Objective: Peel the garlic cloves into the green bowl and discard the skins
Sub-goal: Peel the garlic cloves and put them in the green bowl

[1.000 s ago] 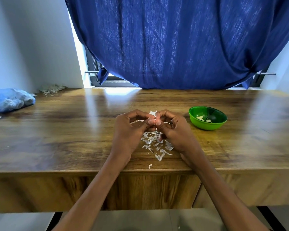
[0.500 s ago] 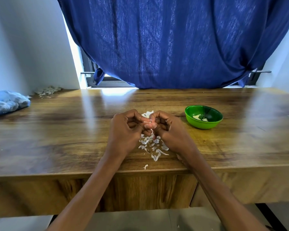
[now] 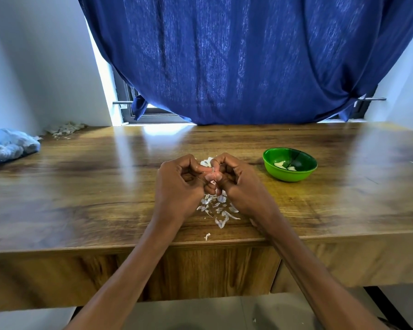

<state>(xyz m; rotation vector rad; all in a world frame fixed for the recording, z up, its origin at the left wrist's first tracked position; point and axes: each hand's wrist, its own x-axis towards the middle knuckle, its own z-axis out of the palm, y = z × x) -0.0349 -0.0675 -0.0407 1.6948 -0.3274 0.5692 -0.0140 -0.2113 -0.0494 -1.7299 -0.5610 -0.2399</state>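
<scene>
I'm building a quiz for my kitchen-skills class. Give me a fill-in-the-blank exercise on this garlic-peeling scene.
1. The left hand and right hand together pinch a garlic clove above a scatter of loose ____.
2. The peeled cloves lie in a bowl coloured ____.
3. The bowl stands to the ____ of the hands.
4. The curtain behind the table is ____.

Missing words: skins; green; right; blue

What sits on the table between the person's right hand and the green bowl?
Nothing: in the head view the stretch of wooden table between the right hand and the green bowl is bare. The loose garlic skins lie below the hands instead.
</scene>
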